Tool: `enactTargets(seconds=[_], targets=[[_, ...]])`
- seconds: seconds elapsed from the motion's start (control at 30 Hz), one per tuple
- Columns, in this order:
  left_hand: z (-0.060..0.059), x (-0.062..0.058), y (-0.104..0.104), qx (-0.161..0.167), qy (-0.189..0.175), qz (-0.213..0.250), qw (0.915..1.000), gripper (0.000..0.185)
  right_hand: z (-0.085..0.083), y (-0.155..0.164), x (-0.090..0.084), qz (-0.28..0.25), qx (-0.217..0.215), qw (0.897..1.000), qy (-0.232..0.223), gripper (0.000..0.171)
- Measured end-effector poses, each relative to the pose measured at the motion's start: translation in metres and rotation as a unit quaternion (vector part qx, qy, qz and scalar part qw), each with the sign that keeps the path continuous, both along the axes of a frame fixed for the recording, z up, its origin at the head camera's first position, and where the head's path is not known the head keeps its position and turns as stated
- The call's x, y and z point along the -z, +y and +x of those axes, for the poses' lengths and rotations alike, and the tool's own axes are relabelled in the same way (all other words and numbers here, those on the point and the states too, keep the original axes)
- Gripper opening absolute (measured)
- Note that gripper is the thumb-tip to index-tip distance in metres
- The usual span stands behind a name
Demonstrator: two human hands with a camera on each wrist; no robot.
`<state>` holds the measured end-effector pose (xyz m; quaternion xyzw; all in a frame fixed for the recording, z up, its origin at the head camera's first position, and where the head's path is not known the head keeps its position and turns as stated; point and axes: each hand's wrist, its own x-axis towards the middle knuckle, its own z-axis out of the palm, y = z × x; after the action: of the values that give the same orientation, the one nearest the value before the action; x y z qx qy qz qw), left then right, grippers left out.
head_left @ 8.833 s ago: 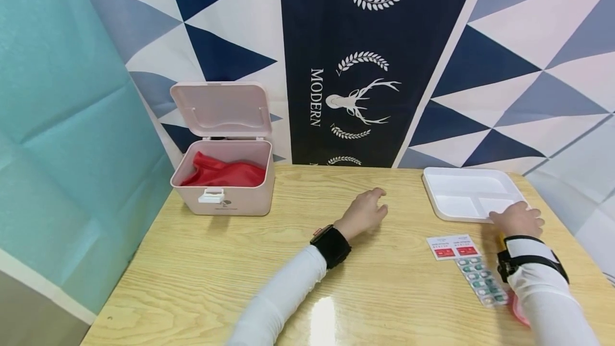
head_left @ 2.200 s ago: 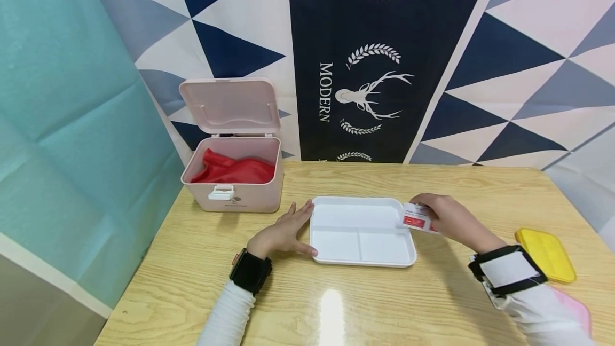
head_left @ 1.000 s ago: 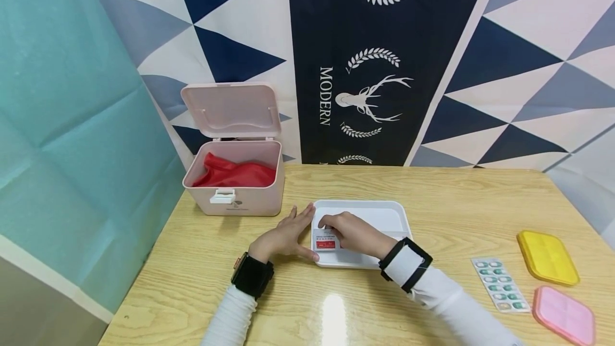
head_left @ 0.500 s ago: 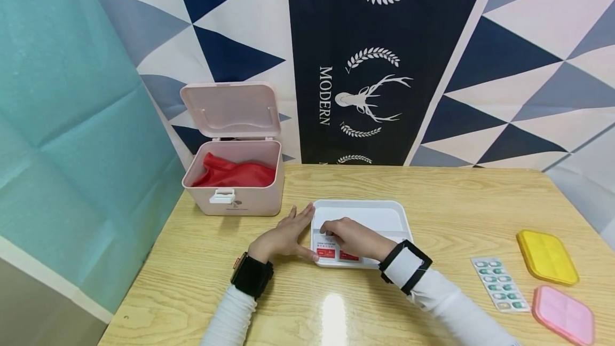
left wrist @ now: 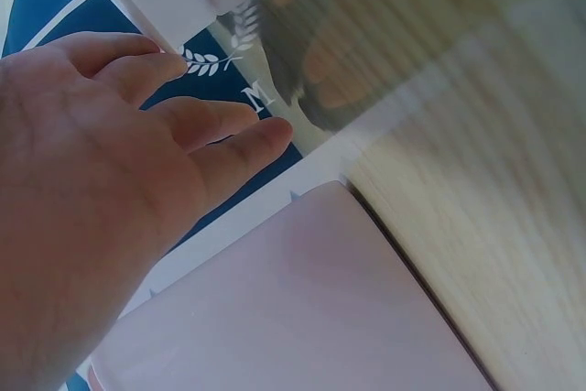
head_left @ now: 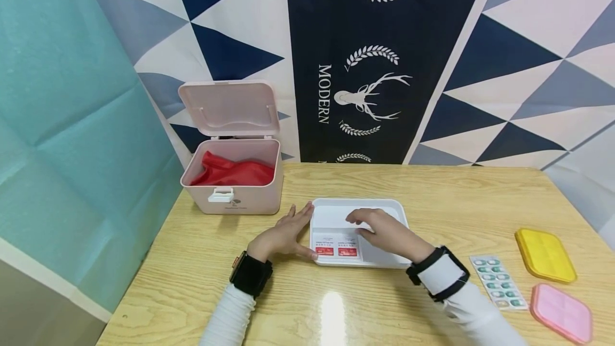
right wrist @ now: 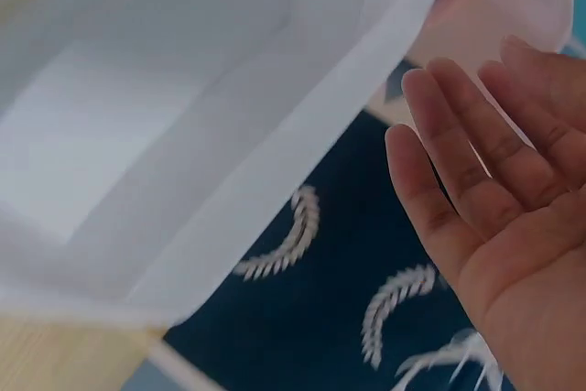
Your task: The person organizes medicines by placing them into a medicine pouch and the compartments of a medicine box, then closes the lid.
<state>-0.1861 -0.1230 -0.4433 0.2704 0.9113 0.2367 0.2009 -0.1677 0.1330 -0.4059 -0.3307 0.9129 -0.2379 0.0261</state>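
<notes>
A white three-compartment tray (head_left: 355, 202) lies at the middle of the table. My left hand (head_left: 282, 235) touches its left rim, with fingers spread and thumb at the near corner. In the front-left compartment lies a flat white-and-red double packet (head_left: 336, 248). Just above the tray hovers my right hand (head_left: 391, 234), its fingers loosely bent and nothing between them. The right wrist view shows that hand (right wrist: 513, 217) with its palm bare, beside the tray wall (right wrist: 302, 135). In the left wrist view, the left hand (left wrist: 92, 171) has its fingers extended.
A pink box (head_left: 240, 200) stands at the back left with its lid raised and a red cloth (head_left: 235, 171) inside. To the right lie a blister pack of capsules (head_left: 498, 282), a yellow case (head_left: 546, 255) and a pink case (head_left: 562, 313).
The tray came from the far right to the middle. My right hand carried the packet into the front-left compartment, let go, and drew back rightward. The left hand stays at the rim.
</notes>
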Motion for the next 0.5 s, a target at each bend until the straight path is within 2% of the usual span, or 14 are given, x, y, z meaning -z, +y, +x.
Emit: enactTargets(seconds=[0.2,0.5], targets=[[0.001,0.000,-0.002,0.001,-0.006,0.012,0.9999,0.112,0.009,0.038,-0.004,-0.016,0.060,0.998,0.023,0.022],[0.001,0.000,-0.001,0.005,-0.004,0.007,1.0000,0.112,0.032,0.098,-0.007,-0.004,0.148,0.988,0.047,0.024]])
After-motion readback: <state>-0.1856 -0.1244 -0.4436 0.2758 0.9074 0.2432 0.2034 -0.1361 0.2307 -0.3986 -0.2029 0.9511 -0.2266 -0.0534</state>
